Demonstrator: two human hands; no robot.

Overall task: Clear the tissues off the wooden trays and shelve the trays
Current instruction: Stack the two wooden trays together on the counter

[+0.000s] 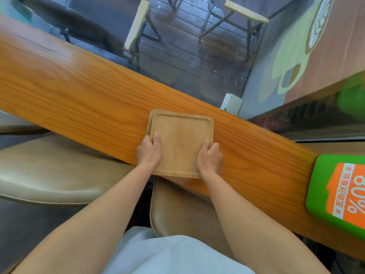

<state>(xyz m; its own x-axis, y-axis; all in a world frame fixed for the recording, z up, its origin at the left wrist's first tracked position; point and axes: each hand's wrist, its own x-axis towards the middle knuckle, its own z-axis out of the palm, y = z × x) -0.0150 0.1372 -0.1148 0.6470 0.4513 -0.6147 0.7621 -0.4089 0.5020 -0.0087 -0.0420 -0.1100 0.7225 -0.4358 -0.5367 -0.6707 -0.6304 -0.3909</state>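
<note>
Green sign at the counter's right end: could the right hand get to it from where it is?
Probably yes: bare counter lies between the right hand and the green sign. But that hand grips the tray, so it must let go first.

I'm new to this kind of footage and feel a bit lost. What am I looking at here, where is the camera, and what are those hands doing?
There is no machine here: a person wears a wide-angle camera on the head, so you look down along their bare arms. The left hand and right hand grip the two near sides of a wooden tray, thumbs on top. It appears to be two trays stacked, since a second edge shows at the left. No tissue lies on the top one. The trays sit on a long orange wooden counter, overhanging its near edge slightly. A green and orange sign lies at the right, and tan seats are below.
</note>
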